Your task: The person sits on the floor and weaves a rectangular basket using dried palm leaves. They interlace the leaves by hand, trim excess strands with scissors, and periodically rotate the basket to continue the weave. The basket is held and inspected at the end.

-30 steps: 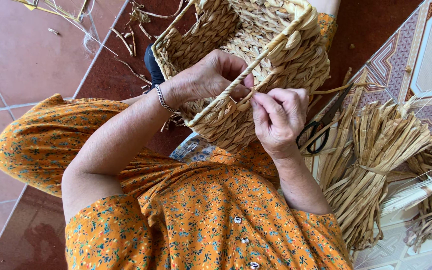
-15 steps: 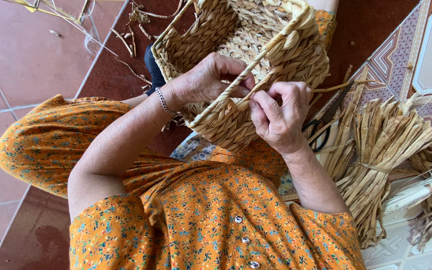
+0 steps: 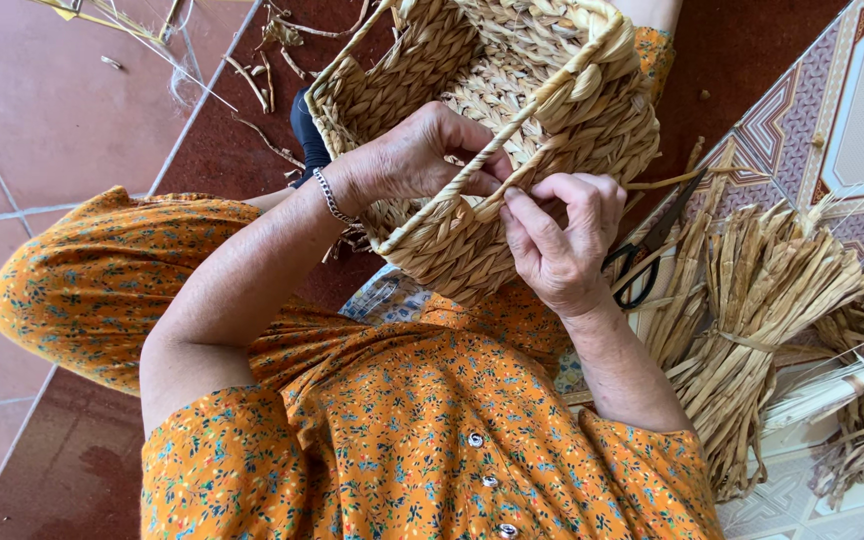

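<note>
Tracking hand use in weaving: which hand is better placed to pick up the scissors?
Right. The right hand, at the basket rim, sits just beside the scissors; the left hand grips the rim farther away.

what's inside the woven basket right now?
The woven basket shows only its own braided walls and floor; no loose thing is visible. The left hand reaches over the rim and covers part of the near wall.

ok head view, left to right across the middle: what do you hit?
Orange floral sleeve → bracelet → left hand on the woven basket's rim → right hand pinching a strand at that rim → scissors → tied bundle of dried fibre
</note>
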